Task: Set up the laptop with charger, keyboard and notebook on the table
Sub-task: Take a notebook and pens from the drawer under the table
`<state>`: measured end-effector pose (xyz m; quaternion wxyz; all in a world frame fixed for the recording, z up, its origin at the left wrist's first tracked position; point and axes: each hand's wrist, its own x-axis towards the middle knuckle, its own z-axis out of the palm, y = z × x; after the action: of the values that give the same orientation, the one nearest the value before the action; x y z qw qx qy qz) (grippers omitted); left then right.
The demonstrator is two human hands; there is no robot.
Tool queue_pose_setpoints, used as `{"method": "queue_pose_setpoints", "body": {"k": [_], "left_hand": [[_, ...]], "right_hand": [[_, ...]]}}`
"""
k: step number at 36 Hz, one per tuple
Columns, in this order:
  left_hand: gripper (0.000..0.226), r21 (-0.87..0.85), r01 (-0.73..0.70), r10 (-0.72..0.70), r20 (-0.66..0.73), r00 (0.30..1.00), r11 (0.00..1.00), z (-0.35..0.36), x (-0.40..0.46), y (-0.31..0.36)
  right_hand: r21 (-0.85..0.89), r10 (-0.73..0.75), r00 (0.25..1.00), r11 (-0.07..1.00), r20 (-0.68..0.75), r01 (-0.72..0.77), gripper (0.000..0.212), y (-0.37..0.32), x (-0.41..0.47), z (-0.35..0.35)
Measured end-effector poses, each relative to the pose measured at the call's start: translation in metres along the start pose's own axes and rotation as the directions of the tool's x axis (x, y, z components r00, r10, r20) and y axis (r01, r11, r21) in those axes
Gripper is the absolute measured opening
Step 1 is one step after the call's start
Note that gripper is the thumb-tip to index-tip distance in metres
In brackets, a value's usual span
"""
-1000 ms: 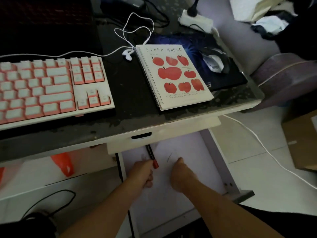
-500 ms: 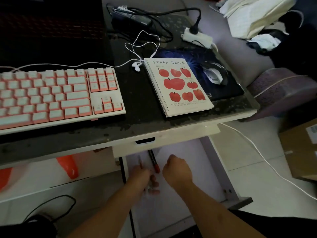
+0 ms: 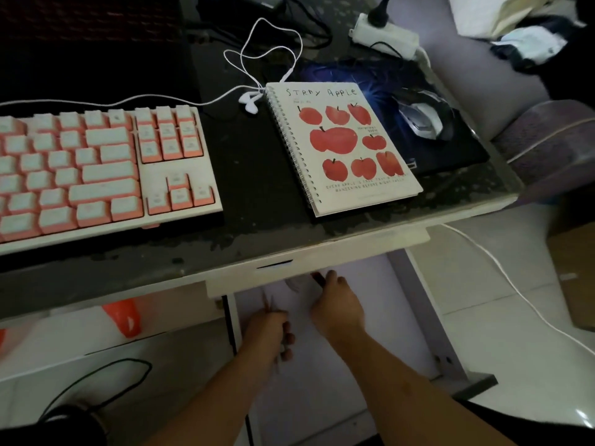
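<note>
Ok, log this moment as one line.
left hand: grips thin pens below table edge | right hand: reaching a dark pen | notebook, keyboard: on table

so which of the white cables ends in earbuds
The thin looping white cable behind the notebook; its earbuds lie beside the spiral. The other white cable trails across the floor.

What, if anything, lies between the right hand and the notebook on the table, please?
The table's front edge does: the right hand is below it in the open drawer, and the notebook lies on top.
</note>
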<state>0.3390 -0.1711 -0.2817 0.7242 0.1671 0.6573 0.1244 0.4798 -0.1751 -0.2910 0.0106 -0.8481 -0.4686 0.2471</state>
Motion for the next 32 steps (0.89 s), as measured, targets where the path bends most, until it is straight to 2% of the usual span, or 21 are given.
{"method": "queue_pose_setpoints", "body": {"k": [2,4,7,9,13,16,17,19,21,25,32], "left_hand": [[0.025,-0.004,-0.006,0.006,-0.01,1.0,1.0,0.001,0.0,-0.001],[0.023,-0.015,-0.02,0.019,-0.012,1.0,1.0,0.001,0.0,0.0],[0.023,-0.019,-0.04,0.04,-0.017,0.999,0.999,-0.001,-0.002,0.001],[0.024,-0.01,-0.05,0.049,-0.016,0.999,0.999,-0.002,-0.003,0.002],[0.021,0.0,-0.045,0.045,0.004,0.999,0.999,-0.002,-0.006,-0.002],[0.016,0.01,-0.053,0.053,0.015,0.998,0.999,-0.001,-0.009,-0.005],[0.016,0.014,-0.05,0.05,0.022,0.999,0.999,-0.001,-0.01,-0.006],[0.02,0.034,-0.048,0.047,0.026,0.999,0.998,-0.001,-0.009,-0.007],[0.025,0.053,-0.044,0.043,0.02,0.999,0.998,-0.002,-0.01,-0.008],[0.028,0.058,-0.016,0.015,0.026,1.0,0.998,-0.003,-0.01,-0.005],[0.023,0.037,0.001,-0.002,0.035,0.999,0.999,-0.004,-0.009,-0.003]], "right_hand": [[-0.002,-0.126,0.992,0.992,-0.007,0.126,0.055,0.003,0.0,0.002],[-0.024,-0.209,0.976,0.977,0.064,0.211,0.07,0.003,-0.003,0.005],[-0.067,-0.23,0.962,0.968,0.148,0.242,0.079,0.007,-0.008,0.011],[-0.054,-0.233,0.964,0.969,0.129,0.242,0.078,0.011,-0.012,0.014],[0.024,-0.125,0.992,0.992,0.021,0.124,0.052,0.019,-0.021,0.014],[0.14,0.13,0.991,0.982,-0.032,-0.124,0.032,0.02,-0.027,0.017],[0.2,0.23,0.973,0.955,-0.024,-0.22,0.033,0.018,-0.028,0.017],[0.295,0.363,0.932,0.889,0.01,-0.35,0.054,0.009,-0.025,0.02],[0.277,0.363,0.932,0.895,0.005,-0.35,0.067,-0.002,-0.018,0.022],[0.269,0.318,0.948,0.913,0.002,-0.307,0.07,-0.026,0.0,0.021],[0.327,0.293,0.951,0.894,0.095,-0.308,0.041,-0.016,0.007,0.019]]}}
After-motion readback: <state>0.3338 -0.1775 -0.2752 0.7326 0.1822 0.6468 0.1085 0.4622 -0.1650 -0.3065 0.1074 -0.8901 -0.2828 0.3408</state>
